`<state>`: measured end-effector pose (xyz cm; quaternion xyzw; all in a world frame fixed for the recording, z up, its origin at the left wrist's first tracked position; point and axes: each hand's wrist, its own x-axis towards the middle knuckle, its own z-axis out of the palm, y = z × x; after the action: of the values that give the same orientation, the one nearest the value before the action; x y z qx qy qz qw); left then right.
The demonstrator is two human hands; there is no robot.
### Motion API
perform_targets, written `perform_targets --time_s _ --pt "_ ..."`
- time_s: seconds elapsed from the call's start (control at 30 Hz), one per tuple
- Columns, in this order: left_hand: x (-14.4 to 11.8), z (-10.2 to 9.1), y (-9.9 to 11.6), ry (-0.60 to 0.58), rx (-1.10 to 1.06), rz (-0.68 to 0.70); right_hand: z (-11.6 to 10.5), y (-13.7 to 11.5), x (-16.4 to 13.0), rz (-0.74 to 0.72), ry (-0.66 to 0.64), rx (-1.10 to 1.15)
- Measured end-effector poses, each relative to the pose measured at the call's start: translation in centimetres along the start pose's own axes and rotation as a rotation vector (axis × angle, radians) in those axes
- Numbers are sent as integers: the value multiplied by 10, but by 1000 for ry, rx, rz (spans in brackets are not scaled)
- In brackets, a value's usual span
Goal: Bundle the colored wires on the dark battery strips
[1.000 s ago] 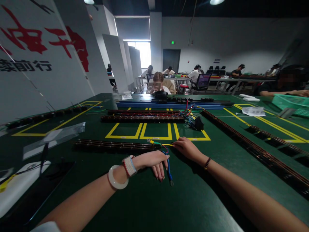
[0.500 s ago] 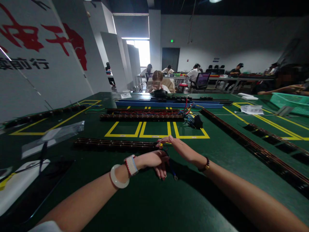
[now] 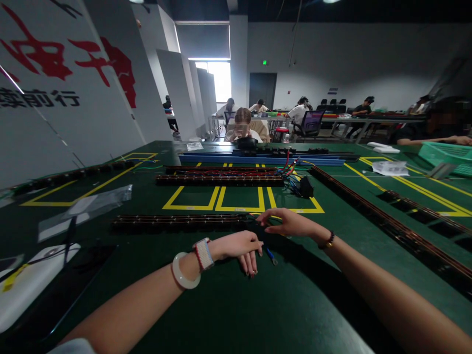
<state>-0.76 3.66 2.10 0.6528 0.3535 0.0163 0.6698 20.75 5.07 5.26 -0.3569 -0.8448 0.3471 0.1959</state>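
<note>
Wires (image 3: 271,254) lie between both hands, unlabelled.

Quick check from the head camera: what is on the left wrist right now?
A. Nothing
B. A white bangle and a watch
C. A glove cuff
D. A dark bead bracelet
B: the left hand has a white bangle and a watch on its wrist.

Far to the left of the left hand (image 3: 241,246), a white wall panel (image 3: 55,98) carried large red brush strokes, cut off and not readable, over grey Chinese characters ending in "前行". Far beyond both hands, a green exit sign (image 3: 264,62) glowed above a dark door (image 3: 261,91), its lettering too small to read.
</note>
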Motion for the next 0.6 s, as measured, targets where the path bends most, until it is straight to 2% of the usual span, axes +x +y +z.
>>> perform_targets --time_s 0.1,0.2,0.3,0.4,0.6 --pt "0 -1 1 -10 1 -4 6 15 1 -1 138 -135" --pt "2 -3 -4 -25 -4 -3 7 28 1 117 171 -146" --pt "7 -5 -13 -22 -40 20 5 34 1 217 76 -79" --pt "10 -4 -18 28 -87 21 2 35 3 291 -29 -69" --pt "5 9 -1 143 -212 0 6 38 5 375 -125 92"
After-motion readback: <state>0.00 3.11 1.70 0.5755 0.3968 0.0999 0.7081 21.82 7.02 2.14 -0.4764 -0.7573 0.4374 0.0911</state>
